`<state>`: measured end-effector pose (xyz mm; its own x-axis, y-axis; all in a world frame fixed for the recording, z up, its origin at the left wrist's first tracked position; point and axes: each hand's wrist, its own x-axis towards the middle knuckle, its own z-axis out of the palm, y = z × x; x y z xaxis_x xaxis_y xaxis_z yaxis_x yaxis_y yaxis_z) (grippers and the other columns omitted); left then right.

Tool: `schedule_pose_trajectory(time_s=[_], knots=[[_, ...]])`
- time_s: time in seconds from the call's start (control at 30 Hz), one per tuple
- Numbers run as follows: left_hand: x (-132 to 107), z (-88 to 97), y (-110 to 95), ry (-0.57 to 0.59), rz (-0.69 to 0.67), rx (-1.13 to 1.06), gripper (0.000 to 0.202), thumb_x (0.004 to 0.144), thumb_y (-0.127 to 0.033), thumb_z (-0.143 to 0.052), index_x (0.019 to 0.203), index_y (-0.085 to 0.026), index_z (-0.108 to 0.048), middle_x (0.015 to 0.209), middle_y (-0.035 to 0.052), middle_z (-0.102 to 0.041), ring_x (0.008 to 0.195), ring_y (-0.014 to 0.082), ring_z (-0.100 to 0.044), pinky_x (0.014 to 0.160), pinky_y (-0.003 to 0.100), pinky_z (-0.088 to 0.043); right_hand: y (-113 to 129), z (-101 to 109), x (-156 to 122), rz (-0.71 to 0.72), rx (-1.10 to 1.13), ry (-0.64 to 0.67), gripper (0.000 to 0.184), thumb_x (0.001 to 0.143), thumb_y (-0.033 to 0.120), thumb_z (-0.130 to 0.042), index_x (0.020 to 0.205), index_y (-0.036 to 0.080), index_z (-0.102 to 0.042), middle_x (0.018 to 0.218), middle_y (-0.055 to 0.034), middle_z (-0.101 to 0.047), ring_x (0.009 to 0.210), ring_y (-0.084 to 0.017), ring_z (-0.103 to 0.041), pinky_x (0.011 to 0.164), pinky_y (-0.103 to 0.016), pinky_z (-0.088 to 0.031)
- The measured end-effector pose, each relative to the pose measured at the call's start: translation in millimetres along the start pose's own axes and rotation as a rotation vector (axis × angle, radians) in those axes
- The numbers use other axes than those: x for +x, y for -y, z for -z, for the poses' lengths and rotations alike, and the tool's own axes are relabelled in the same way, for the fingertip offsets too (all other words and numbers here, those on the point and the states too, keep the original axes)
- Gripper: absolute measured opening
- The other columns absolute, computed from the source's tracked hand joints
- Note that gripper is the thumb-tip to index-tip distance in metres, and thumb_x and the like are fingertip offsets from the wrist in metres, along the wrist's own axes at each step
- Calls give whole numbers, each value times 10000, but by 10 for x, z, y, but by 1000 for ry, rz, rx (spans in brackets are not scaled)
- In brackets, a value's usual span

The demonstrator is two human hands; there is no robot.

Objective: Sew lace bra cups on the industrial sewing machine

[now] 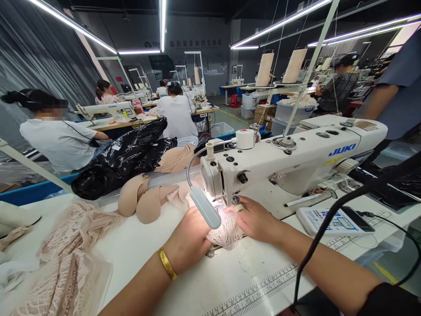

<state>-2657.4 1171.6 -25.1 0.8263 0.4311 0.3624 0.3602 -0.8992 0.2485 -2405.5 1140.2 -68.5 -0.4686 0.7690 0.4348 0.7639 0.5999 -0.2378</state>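
Note:
A pale pink lace bra cup [226, 231] lies under the needle area of a white sewing machine [296, 153]. My left hand [190, 237] grips the cup's left side, thumb at the lace and fingers partly hidden behind the grey lamp head [206, 207]. On the other side my right hand [255, 219] pinches the cup's edge close to the presser foot, with a ring-like band on one finger. The lamp lights the lace from above. The needle tip itself is hidden from me.
Beige foam cups [148, 204] and a black plastic bag [128, 153] sit behind on the left. Lace fabric [69, 254] covers the table's left. A pen [301, 200] and a phone on a white box [335, 220] lie right; a black cable [324, 228] hangs in front. Co-workers sit beyond.

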Motion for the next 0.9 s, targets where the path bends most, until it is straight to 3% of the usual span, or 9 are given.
schedule_pose_trajectory(time_s=[0.07,0.13,0.23,0.33,0.4,0.47,0.6,0.7,0.9], knots=[[-28,65,-15,59,38,22,138,916,-159,-603,948,-241,-709,1047,54,-739,1026,290,-653,1004,513,-482,63,14,-15,86,-20,-68,361,887,52,-504,1192,155,-668,917,-101,-693,875,-271,-580,768,-381,-502],[-33,97,-39,98,96,4,157,880,-194,-657,1016,-251,-711,1097,66,-734,1063,316,-637,980,517,-490,151,27,-11,189,3,-120,395,923,104,-529,1302,168,-621,1039,-110,-730,966,-282,-601,860,-414,-495],[-24,127,-90,128,115,-116,309,836,-173,-673,1137,-245,-662,1243,86,-707,1139,304,-620,999,461,-515,254,37,21,274,79,-50,412,981,208,-596,1391,212,-563,1298,-94,-713,1162,-269,-606,1015,-428,-442],[-39,187,-136,260,123,-156,383,786,-143,-677,1150,-252,-637,1274,78,-681,1151,289,-611,1003,420,-524,224,5,44,192,-48,73,264,965,108,-565,1180,224,-666,1145,-54,-734,1020,-239,-609,1028,-423,-408],[-56,225,-155,357,175,-64,286,801,-169,-662,1077,-244,-647,1166,80,-686,1040,294,-617,901,431,-534,145,-34,43,97,-168,108,236,912,30,-542,974,205,-686,1003,-55,-716,923,-238,-571,974,-410,-411],[-64,233,-164,385,218,78,219,809,-169,-632,1019,-229,-652,1059,83,-675,946,299,-600,831,452,-509,72,-64,35,31,-213,106,219,879,18,-558,915,195,-682,950,-68,-693,918,-250,-541,898,-381,-416],[-53,153,-158,269,171,180,337,781,-88,-587,1084,-214,-661,1091,91,-693,975,312,-606,861,479,-470,58,-50,23,40,-181,78,340,909,16,-538,1136,201,-710,997,-77,-709,981,-263,-530,916,-374,-407],[-60,63,-109,158,91,165,381,794,-56,-571,1125,-220,-665,1192,89,-726,1024,312,-638,901,490,-444,110,-13,30,85,-158,130,346,928,18,-525,1127,224,-719,1025,-68,-731,933,-254,-527,916,-382,-392],[-122,-78,68,-31,-22,222,442,670,37,-566,989,-239,-698,1025,20,-788,944,269,-702,892,464,-399,100,-15,69,-18,-139,166,393,864,18,-582,1167,221,-727,1084,-82,-749,1022,-284,-550,911,-385,-393]])
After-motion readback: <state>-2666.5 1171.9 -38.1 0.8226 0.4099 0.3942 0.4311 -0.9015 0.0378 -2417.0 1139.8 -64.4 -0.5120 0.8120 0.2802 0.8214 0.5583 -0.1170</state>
